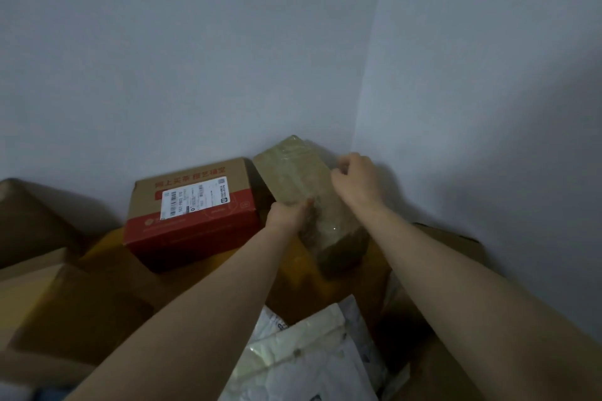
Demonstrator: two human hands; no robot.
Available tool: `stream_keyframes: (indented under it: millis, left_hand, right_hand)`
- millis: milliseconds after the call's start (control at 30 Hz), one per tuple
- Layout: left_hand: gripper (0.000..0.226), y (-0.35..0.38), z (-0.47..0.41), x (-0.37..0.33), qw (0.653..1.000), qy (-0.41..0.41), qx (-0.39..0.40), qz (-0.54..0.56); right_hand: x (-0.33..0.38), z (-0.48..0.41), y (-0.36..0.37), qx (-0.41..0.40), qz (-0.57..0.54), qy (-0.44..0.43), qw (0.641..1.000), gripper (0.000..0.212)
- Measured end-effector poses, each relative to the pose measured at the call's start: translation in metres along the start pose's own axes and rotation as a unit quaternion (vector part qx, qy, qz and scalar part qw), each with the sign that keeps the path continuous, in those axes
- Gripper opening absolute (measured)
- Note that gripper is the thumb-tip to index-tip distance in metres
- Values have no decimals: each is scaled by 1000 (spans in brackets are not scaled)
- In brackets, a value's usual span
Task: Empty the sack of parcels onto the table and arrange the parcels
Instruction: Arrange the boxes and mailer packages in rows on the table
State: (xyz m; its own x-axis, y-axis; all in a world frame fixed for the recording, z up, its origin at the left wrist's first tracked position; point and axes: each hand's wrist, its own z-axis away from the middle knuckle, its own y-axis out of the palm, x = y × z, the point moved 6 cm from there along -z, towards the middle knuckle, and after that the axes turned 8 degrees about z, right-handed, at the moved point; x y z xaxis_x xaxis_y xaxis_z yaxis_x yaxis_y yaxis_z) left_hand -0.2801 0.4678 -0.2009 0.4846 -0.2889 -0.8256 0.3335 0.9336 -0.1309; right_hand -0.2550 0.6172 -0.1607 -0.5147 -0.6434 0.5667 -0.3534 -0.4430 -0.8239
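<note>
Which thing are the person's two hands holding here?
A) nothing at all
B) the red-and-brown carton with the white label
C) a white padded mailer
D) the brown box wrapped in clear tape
D: the left hand and the right hand both grip the tape-wrapped brown box, just right of the red-and-brown carton.

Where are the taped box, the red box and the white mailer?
taped box [293,172]: head view, on its taped top face.
red box [195,231]: head view, on its red front band.
white mailer [303,335]: head view, on its padded face.
</note>
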Motion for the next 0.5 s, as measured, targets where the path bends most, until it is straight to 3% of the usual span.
stream_keyframes:
  millis: [67,133,167,367,500]
  left_hand:
    - [53,-5,-6,8,999,7,-16,-36]
    - [58,-7,-12,11,998,22,-25,-47]
    - [57,-6,-14,10,998,38,-24,-43]
    - [42,6,-21,14,999,37,38,3]
    - [34,4,-21,14,998,-9,-10,63]
  right_hand:
    - [-13,-1,4,74,26,60,995,37]
    - [-21,8,20,175,22,74,981,33]
    - [-20,12,22,186,20,61,980,26]
    - [12,20,8,43,124,-91,987,25]
    - [7,36,46,128,149,-121,973,24]
